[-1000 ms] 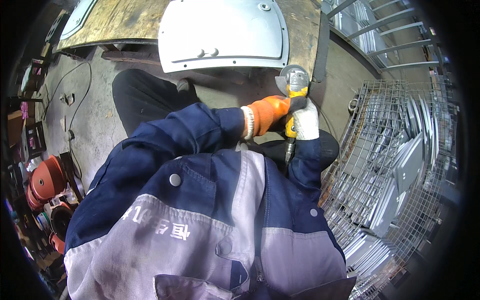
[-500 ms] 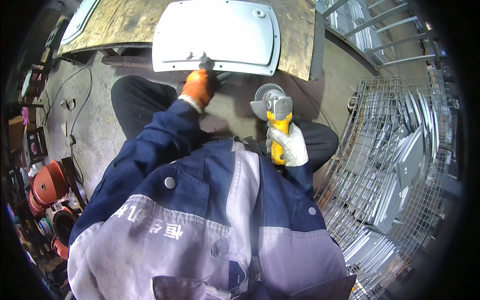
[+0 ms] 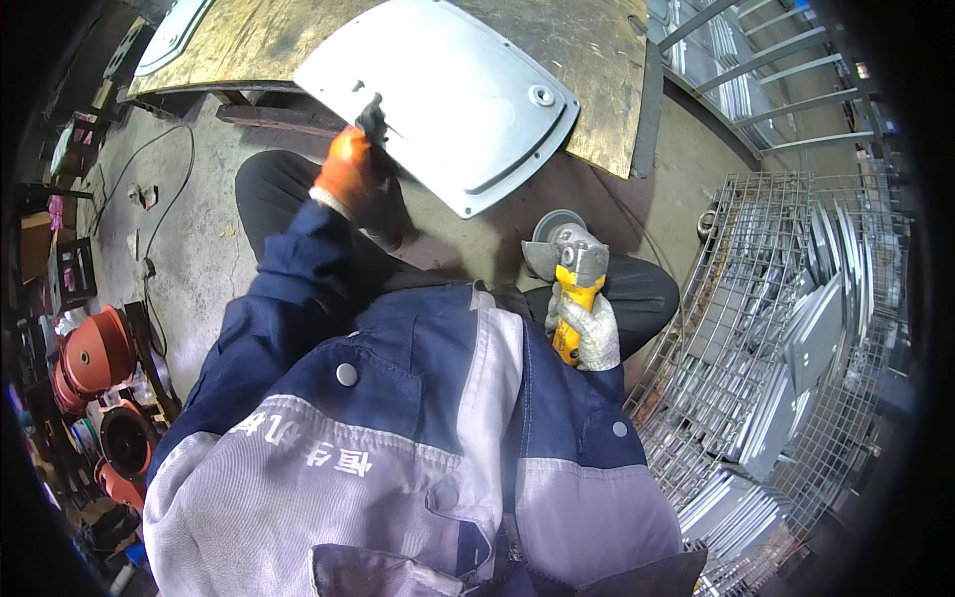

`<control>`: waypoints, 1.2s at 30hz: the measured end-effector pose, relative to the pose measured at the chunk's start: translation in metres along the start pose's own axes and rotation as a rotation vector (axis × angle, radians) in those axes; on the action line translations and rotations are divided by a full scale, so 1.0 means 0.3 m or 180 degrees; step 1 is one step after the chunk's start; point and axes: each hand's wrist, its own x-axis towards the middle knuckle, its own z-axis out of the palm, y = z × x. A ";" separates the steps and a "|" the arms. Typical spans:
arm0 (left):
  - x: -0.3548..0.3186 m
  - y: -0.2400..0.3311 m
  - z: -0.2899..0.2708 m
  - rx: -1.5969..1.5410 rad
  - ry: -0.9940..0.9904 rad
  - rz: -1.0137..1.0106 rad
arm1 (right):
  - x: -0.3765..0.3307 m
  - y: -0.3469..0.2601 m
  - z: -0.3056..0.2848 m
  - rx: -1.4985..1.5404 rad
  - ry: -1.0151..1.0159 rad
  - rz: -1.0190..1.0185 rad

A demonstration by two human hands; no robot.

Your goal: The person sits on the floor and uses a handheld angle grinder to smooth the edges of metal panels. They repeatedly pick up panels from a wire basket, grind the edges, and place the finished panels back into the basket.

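The left hand (image 3: 350,171), in an orange glove, is closed on the near edge of a grey metal plate (image 3: 448,104). The fingers wrap over the rim, with dark fingertips showing on top of the sheet. The plate lies partly on a worn wooden workbench (image 3: 587,60) and juts out past the bench's front edge toward the person. Its long axis runs on a slant, from the upper left of the picture down to the lower right, so one rounded corner points down toward the person's lap. A raised border follows its outline, and a small round hole or boss sits near its right corner.

The right hand (image 3: 589,333), in a whitish knitted glove, is wrapped tight around the yellow body of an angle grinder (image 3: 572,269). The grinder stands clear of the plate, just below its lowest corner and not touching it. Its long axis runs nearly up and down in the picture, with the grey head and round disc pointing away from the person toward the bench, and the handle end pointing back toward the chest.

To the right stands a wire cage (image 3: 756,328) holding stacked grey metal sheets. At the far left are red-orange round pots (image 3: 95,353) and a black cable (image 3: 159,189) on the concrete floor.
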 end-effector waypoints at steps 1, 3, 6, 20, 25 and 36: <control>0.035 0.031 -0.015 0.0258 -0.0125 -0.0196 | -0.005 -0.004 -0.005 0.0050 -0.0086 -0.0151; 0.133 0.100 -0.028 0.0399 -0.0483 -0.0643 | -0.015 -0.021 -0.008 0.0251 -0.0230 -0.0117; 0.294 0.216 0.021 0.1177 -0.0834 -0.0940 | -0.023 -0.055 0.001 0.0270 -0.0236 -0.0041; -0.162 0.061 0.008 -0.0223 0.0564 -0.0372 | 0.046 -0.075 0.113 0.0423 -0.0624 0.0350; -0.177 -0.122 -0.035 0.0451 -0.1207 -0.1770 | 0.081 -0.016 0.046 0.1186 -0.0957 0.0654; -0.117 -0.145 0.258 -0.0763 -0.1152 -0.2670 | 0.120 0.112 -0.053 0.1706 -0.1022 0.0340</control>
